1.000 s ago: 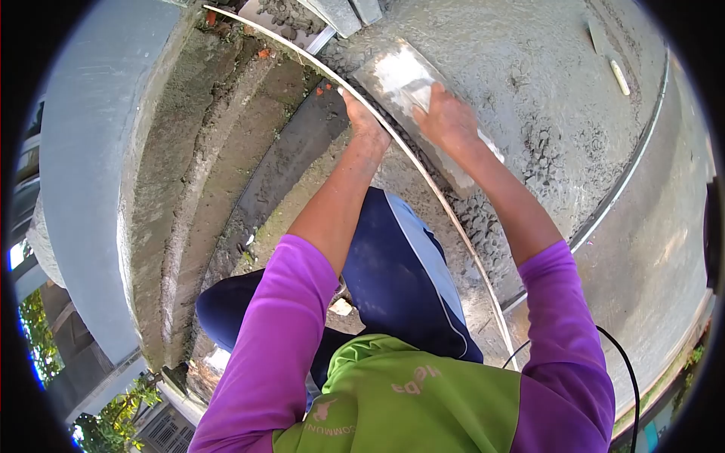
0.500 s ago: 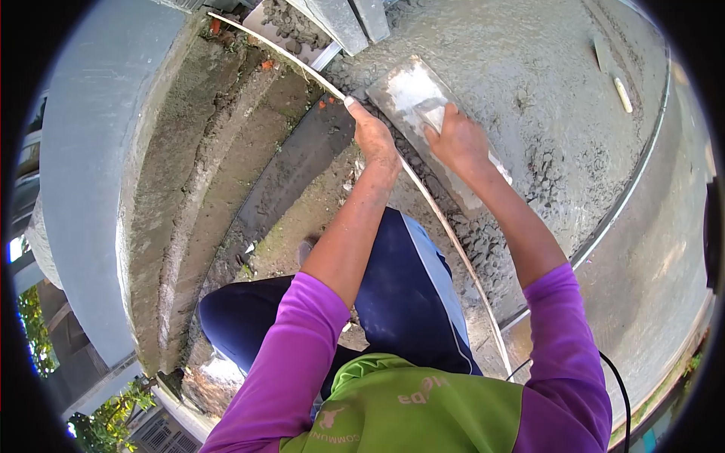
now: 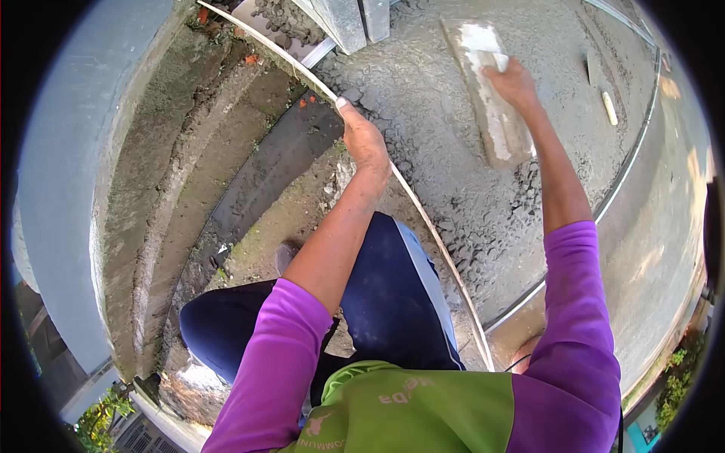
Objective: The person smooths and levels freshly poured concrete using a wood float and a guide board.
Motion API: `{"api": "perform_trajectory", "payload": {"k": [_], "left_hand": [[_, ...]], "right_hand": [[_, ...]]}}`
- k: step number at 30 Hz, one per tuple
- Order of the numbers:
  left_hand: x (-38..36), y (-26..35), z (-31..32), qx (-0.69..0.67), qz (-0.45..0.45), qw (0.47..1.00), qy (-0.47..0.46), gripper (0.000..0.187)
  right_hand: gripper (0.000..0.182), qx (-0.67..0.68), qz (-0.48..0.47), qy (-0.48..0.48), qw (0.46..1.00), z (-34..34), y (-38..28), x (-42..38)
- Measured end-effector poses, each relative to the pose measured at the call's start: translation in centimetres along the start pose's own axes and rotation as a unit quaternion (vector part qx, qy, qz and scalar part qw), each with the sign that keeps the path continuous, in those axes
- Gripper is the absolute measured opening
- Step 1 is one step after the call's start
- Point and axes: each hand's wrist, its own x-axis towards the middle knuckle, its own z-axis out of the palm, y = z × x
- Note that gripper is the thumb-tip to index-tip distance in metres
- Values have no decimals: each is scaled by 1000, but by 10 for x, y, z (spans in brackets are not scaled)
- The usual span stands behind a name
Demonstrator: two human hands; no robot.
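My right hand (image 3: 516, 84) is closed round the handle of a long rectangular plastering float (image 3: 495, 128), whose top is smeared white. The float lies flat on wet grey concrete (image 3: 408, 98), toward the far side. My left hand (image 3: 364, 140) grips a thin, pale, bent strip (image 3: 434, 223) that runs along the near edge of the concrete, thumb stretched along its top. Beyond the float, a trowel with a pale handle (image 3: 610, 108) rests on the concrete. Near the strip, the surface is rough and lumpy; farther out it looks smoother.
Concrete steps (image 3: 174, 181) descend at the left beside a grey wall (image 3: 60, 196). A container with wet mortar (image 3: 283, 23) stands at the top, next to a grey post (image 3: 336, 23). A thin edging strip (image 3: 634, 177) bounds the concrete at the right, with pavement (image 3: 642, 272) beyond.
My right hand has slid the float away from the strip, up and to the right over the concrete, and turned it more upright in view. My left hand keeps its grip on the strip.
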Motion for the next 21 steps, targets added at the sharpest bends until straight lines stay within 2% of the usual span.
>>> {"api": "perform_trajectory", "payload": {"k": [3,6,10,14,17,18,21], "left_hand": [[2,-2,1,-22,13,1000,-5,103],[6,-5,0,-21,27,999,-15,103],[-3,2,0,-10,0,1000,-6,103],[-7,5,-1,-4,-17,1000,-1,104],[7,-7,2,-18,6,1000,5,104],[6,-4,0,-18,1,1000,5,103],[-10,9,2,-14,-13,1000,3,102]], "right_hand": [[73,6,-11,-30,999,14,-33,-42],[71,-36,-80,-54,995,24,-31,-102],[65,-2,-62,-45,997,24,-79,-64],[64,-94,-95,-111,985,33,-79,-115],[60,-71,-86,-97,989,48,-82,-117],[57,-65,-64,-120,989,34,-107,-108],[61,-19,-107,-83,991,45,-114,-96]]}}
